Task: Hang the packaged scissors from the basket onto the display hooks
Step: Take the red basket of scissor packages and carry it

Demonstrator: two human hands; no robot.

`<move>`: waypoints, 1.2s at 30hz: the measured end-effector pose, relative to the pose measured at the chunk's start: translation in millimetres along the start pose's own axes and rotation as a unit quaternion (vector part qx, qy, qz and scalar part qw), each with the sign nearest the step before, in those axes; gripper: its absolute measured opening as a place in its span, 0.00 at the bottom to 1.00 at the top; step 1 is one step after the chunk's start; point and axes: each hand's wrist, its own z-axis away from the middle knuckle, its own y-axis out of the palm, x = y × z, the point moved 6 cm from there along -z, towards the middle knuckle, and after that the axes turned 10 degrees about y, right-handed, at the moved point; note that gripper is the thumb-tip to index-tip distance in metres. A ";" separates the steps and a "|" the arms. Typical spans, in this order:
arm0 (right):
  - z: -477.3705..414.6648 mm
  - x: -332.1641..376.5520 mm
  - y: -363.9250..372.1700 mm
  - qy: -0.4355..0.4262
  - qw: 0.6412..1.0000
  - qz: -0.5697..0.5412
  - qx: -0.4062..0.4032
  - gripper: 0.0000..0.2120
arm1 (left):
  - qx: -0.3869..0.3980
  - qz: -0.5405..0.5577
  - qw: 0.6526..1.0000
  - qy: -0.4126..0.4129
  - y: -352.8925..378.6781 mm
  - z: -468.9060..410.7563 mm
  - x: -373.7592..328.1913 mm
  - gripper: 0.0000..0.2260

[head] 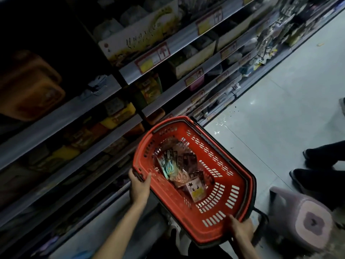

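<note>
Now we grip the basket (240, 176) by its rim, fingers of left hand (139, 186) and right hand (240, 228) curled over it, packaged scissors (169, 165) lying inside.

Both hands (139, 186) grip red basket (240, 186) rim; pkgd scissors (169, 166) inside.

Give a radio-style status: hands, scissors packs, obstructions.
Left hand and right hand grip the red basket by its rim. Packaged scissors lie inside, none in hand. Pink stool close on right.
</note>
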 end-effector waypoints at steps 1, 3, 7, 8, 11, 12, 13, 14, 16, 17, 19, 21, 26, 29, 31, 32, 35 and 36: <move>-8.0 -2.6 1.8 0.005 1.000 -0.010 0.015 0.29 | -0.009 0.037 0.998 -0.041 5.0 6.3 12.5 0.38; -38.1 -15.6 5.3 0.000 1.000 -0.012 0.028 0.38 | -0.021 0.122 0.987 -0.101 17.7 15.5 27.9 0.37; -3.3 8.6 6.8 -0.018 0.998 -0.004 0.052 0.27 | -0.004 0.229 0.960 -0.163 46.7 41.6 26.2 0.21; 0.5 13.3 9.7 -0.024 0.998 -0.011 0.058 0.26 | -0.015 0.229 0.960 -0.163 48.0 41.8 23.5 0.20; 6.3 24.8 25.1 -0.042 0.995 -0.028 0.090 0.26 | -0.035 0.247 0.957 -0.151 45.9 15.2 23.1 0.33; 8.2 30.9 31.1 -0.055 0.993 -0.028 0.096 0.24 | -0.043 0.249 0.957 -0.140 50.6 -5.5 37.7 0.41; 15.6 39.3 36.5 -0.061 0.992 -0.036 0.105 0.21 | -0.051 0.250 0.957 -0.137 53.7 -24.2 50.5 0.45; 19.8 46.3 42.9 -0.066 0.990 -0.048 0.112 0.18 | -0.053 0.255 0.955 -0.138 54.9 -36.7 54.8 0.43; 31.0 59.4 51.9 -0.073 0.988 -0.065 0.117 0.16 | -0.068 0.260 0.952 -0.145 46.0 -37.3 32.3 0.31; 32.4 61.4 55.7 -0.071 0.989 -0.063 0.115 0.15 | -0.077 0.261 0.951 -0.147 39.5 -34.5 19.6 0.27; 34.8 58.9 60.4 -0.063 0.990 -0.047 0.117 0.13 | -0.084 0.270 0.948 -0.147 41.0 -36.5 25.1 0.25; 30.8 52.2 63.9 -0.070 0.989 -0.025 0.128 0.16 | -0.096 0.290 0.942 -0.141 53.6 -46.8 59.5 0.36; 30.1 58.7 61.0 -0.052 0.983 -0.015 0.175 0.21 | -0.044 0.266 0.957 -0.107 50.3 31.5 33.7 0.30; 40.6 70.2 50.2 -0.081 0.986 -0.007 0.147 0.22 | -0.014 0.277 0.955 -0.105 73.5 66.3 60.9 0.38; 47.9 74.3 45.5 -0.107 0.985 -0.012 0.137 0.21 | -0.006 0.272 0.957 -0.103 90.0 78.1 90.7 0.40; 53.8 74.6 42.8 -0.118 0.983 -0.008 0.138 0.21 | 0.011 0.267 0.959 -0.093 84.2 97.9 74.8 0.32; 71.3 75.6 31.4 -0.154 0.977 0.005 0.150 0.13 | 0.016 0.266 0.960 -0.082 78.1 130.8 59.8 0.09; 76.0 76.5 27.3 -0.160 0.975 0.013 0.157 0.09 | 0.015 0.272 0.959 -0.077 77.6 134.2 59.3 0.11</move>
